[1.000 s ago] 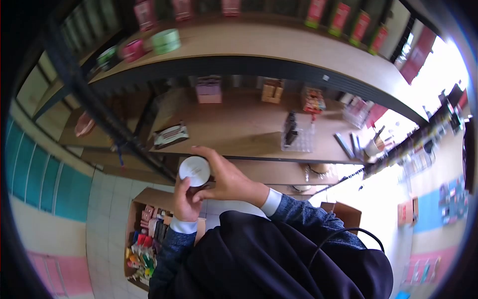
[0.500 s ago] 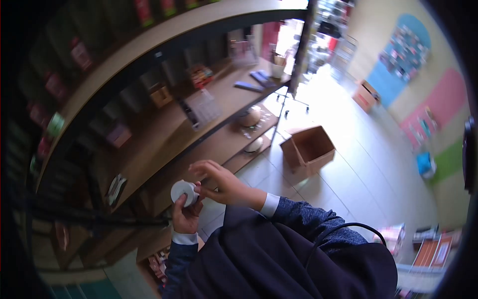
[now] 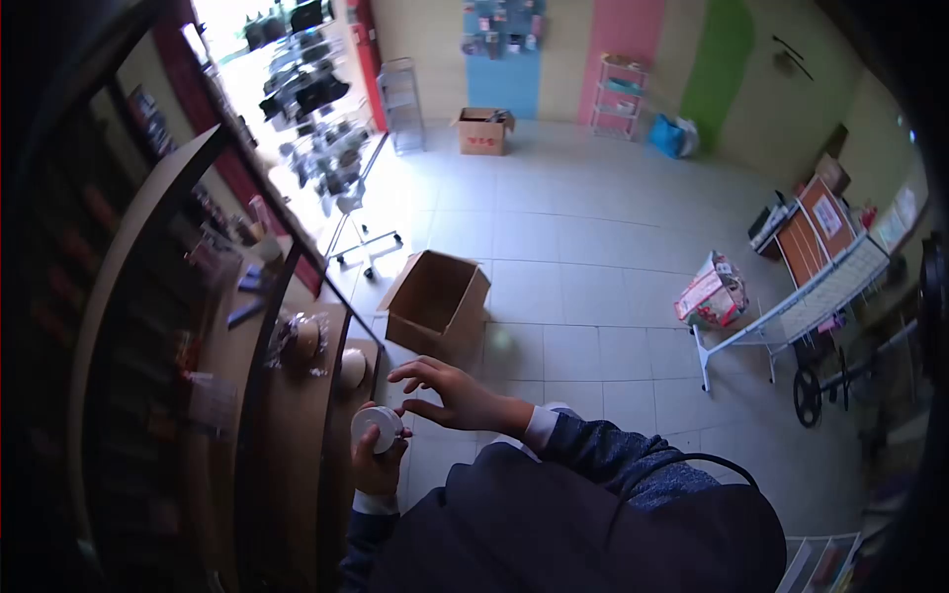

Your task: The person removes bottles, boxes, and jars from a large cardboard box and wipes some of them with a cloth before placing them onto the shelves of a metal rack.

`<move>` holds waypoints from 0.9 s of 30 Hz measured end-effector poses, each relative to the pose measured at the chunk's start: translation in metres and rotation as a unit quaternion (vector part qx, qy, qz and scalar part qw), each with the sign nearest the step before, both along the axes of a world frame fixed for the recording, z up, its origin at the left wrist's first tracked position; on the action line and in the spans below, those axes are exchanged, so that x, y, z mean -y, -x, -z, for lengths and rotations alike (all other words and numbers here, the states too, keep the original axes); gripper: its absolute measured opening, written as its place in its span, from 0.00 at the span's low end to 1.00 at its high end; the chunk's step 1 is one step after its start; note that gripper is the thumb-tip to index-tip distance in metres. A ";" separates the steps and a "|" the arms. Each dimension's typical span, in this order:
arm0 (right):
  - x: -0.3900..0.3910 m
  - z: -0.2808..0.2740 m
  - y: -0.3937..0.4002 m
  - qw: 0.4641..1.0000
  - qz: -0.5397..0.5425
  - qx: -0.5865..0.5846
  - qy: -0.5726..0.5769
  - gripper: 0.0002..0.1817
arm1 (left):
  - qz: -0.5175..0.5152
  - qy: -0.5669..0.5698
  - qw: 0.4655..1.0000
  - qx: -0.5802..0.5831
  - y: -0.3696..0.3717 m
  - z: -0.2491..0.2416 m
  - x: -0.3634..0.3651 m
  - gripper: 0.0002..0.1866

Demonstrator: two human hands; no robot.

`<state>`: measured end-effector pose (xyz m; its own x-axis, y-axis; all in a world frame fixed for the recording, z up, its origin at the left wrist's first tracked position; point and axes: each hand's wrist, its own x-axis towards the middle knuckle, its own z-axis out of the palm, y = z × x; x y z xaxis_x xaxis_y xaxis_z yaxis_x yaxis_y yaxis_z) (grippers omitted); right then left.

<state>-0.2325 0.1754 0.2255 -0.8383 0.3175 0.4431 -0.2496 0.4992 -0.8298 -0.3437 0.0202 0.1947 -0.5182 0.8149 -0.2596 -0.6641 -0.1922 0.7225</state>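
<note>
A small white round tub (image 3: 374,429) sits in my left hand (image 3: 378,469), whose thumb presses on its flat face. I cannot make out any writing on it. Just to the right, my right hand (image 3: 465,397) is raised with its fingers spread and nothing between them. Its fingertips are close to the tub, apart from it as far as I can see. Both hands are beside the wooden shelves (image 3: 280,415) on the left.
An open cardboard box (image 3: 435,301) stands on the tiled floor ahead. Beyond it are a wheeled display rack (image 3: 341,198) and another carton (image 3: 482,133). A patterned bag (image 3: 714,294) and a white wire rack (image 3: 801,296) are at the right.
My view has swung to the right, so the shelves now lie at the left and more of the floor shows. The tub stays in my left hand; my right hand remains beside it.
</note>
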 end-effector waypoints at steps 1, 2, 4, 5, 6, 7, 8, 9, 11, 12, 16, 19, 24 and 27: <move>-0.016 0.002 -0.014 1.000 0.019 -0.004 -0.002 0.20 | 0.019 -0.002 1.000 -0.004 -0.007 -0.001 -0.021 0.24; -0.031 0.008 -0.024 0.998 0.053 -0.010 0.009 0.19 | 0.056 -0.005 0.998 0.007 -0.010 0.000 -0.041 0.25; -0.064 0.008 -0.057 0.994 0.105 -0.004 0.034 0.18 | 0.119 -0.017 0.993 0.016 -0.027 0.006 -0.086 0.26; -0.080 0.007 -0.075 0.993 0.118 -0.006 0.030 0.18 | 0.132 -0.021 0.991 0.014 -0.039 0.008 -0.111 0.26; -0.098 0.007 -0.093 0.990 0.131 0.000 0.045 0.18 | 0.146 -0.029 0.989 0.011 -0.055 0.008 -0.137 0.26; -0.115 0.006 -0.112 0.988 0.143 0.007 0.062 0.18 | 0.159 -0.035 0.987 0.009 -0.069 0.009 -0.162 0.26; -0.132 0.003 -0.131 0.985 0.164 0.013 0.060 0.17 | 0.199 -0.046 0.979 0.018 -0.080 0.017 -0.189 0.26; -0.147 0.003 -0.148 0.983 0.173 0.016 0.058 0.17 | 0.226 -0.039 0.973 0.037 -0.091 0.019 -0.210 0.27; -0.182 -0.002 -0.186 0.977 0.206 0.047 0.042 0.16 | 0.257 -0.033 0.965 0.033 -0.125 0.016 -0.258 0.28; -0.198 -0.005 -0.201 0.972 0.227 0.055 0.031 0.15 | 0.262 -0.036 0.964 0.036 -0.140 0.013 -0.279 0.28; -0.254 -0.010 -0.250 0.960 0.274 0.046 0.036 0.13 | 0.321 -0.031 0.946 0.026 -0.187 0.002 -0.347 0.27; -0.290 -0.008 -0.275 0.953 0.294 0.053 0.057 0.13 | 0.357 -0.034 0.933 0.044 -0.206 0.006 -0.396 0.27; -0.366 0.006 -0.301 0.940 0.328 0.065 0.073 0.13 | 0.367 -0.025 0.929 0.027 -0.222 0.018 -0.485 0.26; -0.424 0.010 -0.313 0.935 0.333 0.087 0.082 0.12 | 0.373 -0.029 0.927 0.027 -0.224 0.027 -0.548 0.26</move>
<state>0.0806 0.5992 0.2151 -0.4843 0.8473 0.2182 0.2170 0.3579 -0.9082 -0.1195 0.5680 0.1678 0.2075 0.9545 -0.2142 -0.6631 0.2982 0.6866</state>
